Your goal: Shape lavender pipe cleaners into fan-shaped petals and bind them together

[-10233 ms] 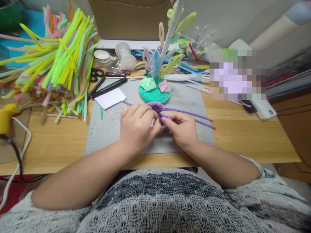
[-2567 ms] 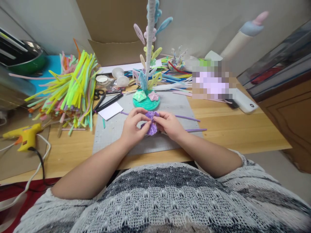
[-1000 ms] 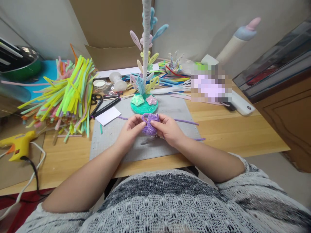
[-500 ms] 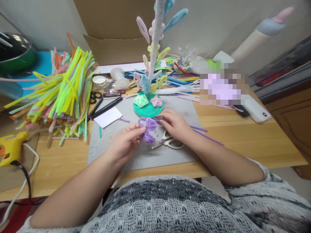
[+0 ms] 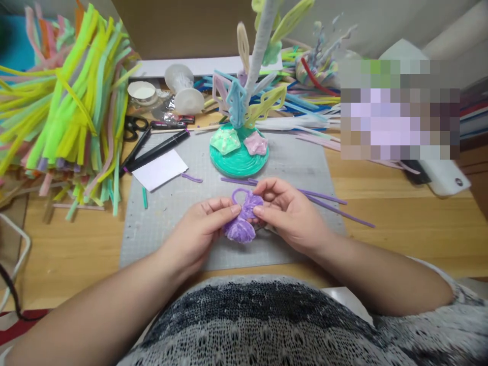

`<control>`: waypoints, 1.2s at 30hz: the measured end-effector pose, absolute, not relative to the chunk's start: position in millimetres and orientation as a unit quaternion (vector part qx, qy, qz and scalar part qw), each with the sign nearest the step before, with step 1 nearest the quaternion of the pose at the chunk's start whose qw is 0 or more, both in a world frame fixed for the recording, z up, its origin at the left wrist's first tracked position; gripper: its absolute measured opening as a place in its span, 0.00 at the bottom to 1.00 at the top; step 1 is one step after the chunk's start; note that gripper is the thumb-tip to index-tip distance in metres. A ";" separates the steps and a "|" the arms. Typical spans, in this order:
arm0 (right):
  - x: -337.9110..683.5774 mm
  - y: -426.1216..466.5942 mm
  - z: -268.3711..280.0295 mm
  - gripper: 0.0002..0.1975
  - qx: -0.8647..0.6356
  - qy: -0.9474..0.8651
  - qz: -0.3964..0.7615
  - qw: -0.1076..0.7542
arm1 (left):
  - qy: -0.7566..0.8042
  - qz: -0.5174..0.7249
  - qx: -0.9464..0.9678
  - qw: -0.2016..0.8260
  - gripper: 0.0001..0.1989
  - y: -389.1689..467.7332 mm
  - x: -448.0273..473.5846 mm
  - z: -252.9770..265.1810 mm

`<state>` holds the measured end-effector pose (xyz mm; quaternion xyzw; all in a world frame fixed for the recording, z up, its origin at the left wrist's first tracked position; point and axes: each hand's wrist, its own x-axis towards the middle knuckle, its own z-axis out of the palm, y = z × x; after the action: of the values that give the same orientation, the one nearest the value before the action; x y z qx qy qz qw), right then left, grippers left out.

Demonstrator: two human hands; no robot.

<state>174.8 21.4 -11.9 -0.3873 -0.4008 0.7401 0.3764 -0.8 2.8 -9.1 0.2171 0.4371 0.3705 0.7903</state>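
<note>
A purple pipe-cleaner piece (image 5: pixel 240 230), with two fan-like lobes and a small loop at the top, is held over the grey cutting mat (image 5: pixel 168 244). My left hand (image 5: pixel 204 223) pinches its left side between thumb and fingers. On the other side, my right hand (image 5: pixel 292 213) grips the upper lobe with thumb and forefinger. Beyond the hands stands a green round base (image 5: pixel 239 165) with star shapes on it and a white wrapped stem (image 5: pixel 261 53) rising from it. Loose purple pipe cleaners (image 5: pixel 324 198) lie behind and beside my right hand. The scissors are mostly hidden beneath it.
A big heap of coloured pipe cleaners (image 5: pixel 72 112) fills the left side. Black markers (image 5: pixel 158 151), a white card (image 5: pixel 160 170), black-handled scissors (image 5: pixel 134 127) and a white spool (image 5: pixel 186 91) lie near the mat's back left. A blurred-out patch covers items at the right.
My right hand has left the purple strips by the base and come over to take hold of the purple piece. The view has tilted down and closer.
</note>
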 end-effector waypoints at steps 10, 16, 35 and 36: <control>177.1 18.7 -13.7 0.14 -0.365 -0.350 0.780 0.370 | 0.405 0.346 0.195 0.824 0.08 2.7 0.7 -1.9; 174.3 11.5 -9.6 0.12 -0.384 -0.418 0.731 0.380 | 0.447 0.348 0.240 0.788 0.10 0.5 3.0 -2.7; 182.1 19.2 -18.3 0.06 -0.389 -0.579 0.549 0.460 | 0.422 0.350 0.147 0.823 0.06 3.4 1.4 -7.9; 183.7 20.0 -18.0 0.05 -0.391 -0.631 0.485 0.463 | 0.430 0.352 0.140 0.820 0.06 3.5 1.2 -8.0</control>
<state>183.7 20.0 -18.0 -0.3911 -0.6307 0.4850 0.4626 1.2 3.5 -8.0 0.1398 0.4298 0.3523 0.8196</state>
